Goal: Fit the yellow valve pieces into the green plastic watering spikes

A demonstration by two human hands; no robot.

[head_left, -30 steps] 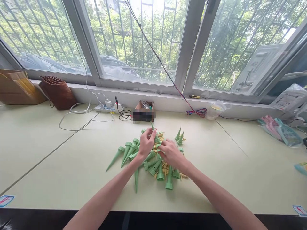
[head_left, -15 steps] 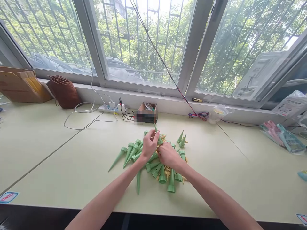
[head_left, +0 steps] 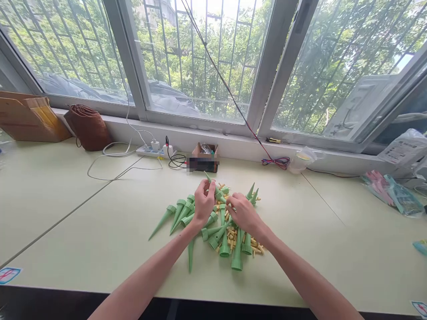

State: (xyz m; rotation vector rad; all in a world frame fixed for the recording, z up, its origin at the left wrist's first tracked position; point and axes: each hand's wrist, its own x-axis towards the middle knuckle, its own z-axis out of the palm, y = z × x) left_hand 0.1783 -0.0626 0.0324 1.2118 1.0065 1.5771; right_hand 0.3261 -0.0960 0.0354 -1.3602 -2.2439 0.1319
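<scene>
Left hand (head_left: pixel 204 202): your fingers pinch 1 green cone (head_left: pixel 219 194) above the pile, tip slanting away, likely to present its wide end to your right.
Right hand (head_left: pixel 245 213): your fingers bunch narrowly at that end; cannot tell if they grip anything.
Loose cones (head_left: pixel 236 255): among yellow pegs (head_left: pixel 256 247), probably for easy reach.
Counter (head_left: pixel 100 240): pale, seamed.
Room: windows (head_left: pixel 200 66) behind.

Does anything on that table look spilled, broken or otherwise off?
Nothing looks plainly spilled or broken. The untidiest spot is the loose heap of yellow pieces among the green spikes, lying at mixed angles under and around the right hand. Small cracks would be too fine to see.
</scene>
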